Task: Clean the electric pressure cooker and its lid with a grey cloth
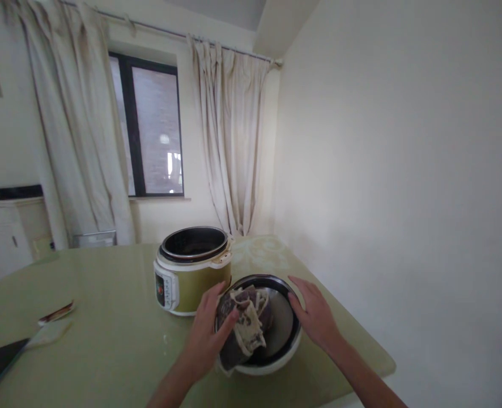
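An upturned cooker lid (pixel 283 317), with a dark rim and a metal inner plate, is in front of me at the table's near right. A crumpled purple-grey and cream rag (pixel 249 326) lies in it and drapes over its left edge. My left hand (pixel 211 326) is closed around the lid's left side, its thumb over the rag. On the opposite side my right hand (pixel 314 311) grips the rim, thumb towards the inside. Just behind and left of the lid stands the green and white electric pressure cooker (pixel 198 283), its top uncovered and its dark inner pot showing.
The pale green table (pixel 115 340) runs up close to the white wall on the right. At its left lie a dark flat object (pixel 0 362) and a small red and white packet (pixel 56 313). Behind are curtains (pixel 229 130) and a window (pixel 157 130).
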`<action>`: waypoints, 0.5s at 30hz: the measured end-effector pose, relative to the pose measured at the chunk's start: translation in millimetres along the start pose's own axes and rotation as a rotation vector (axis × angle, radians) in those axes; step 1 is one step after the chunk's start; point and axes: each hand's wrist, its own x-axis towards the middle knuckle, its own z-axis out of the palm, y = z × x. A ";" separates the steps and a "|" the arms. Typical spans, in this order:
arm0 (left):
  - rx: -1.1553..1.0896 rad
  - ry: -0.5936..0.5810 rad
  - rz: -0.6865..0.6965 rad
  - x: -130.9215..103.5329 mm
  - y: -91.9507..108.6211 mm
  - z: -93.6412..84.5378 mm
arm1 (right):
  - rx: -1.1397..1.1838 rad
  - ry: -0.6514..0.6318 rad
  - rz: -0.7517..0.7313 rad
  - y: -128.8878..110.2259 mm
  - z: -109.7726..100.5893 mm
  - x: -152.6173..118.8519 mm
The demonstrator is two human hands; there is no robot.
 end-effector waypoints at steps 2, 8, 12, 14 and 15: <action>-0.053 0.232 -0.138 -29.5 -23.3 7.9 | -0.033 -0.191 -0.135 -28.4 4.7 -3.0; -0.634 0.249 -0.655 -50.8 -70.2 61.5 | -0.167 -0.691 -0.196 -78.2 62.1 -5.0; -0.851 0.255 -0.822 -32.0 -83.2 76.4 | -0.256 -0.834 -0.244 -66.4 71.4 6.0; -0.785 0.283 -0.834 -26.8 -90.3 77.9 | -0.279 -0.838 -0.264 -60.9 58.2 12.8; -0.739 0.289 -0.820 -25.4 -93.2 78.6 | -0.309 -0.831 -0.264 -59.9 48.6 16.7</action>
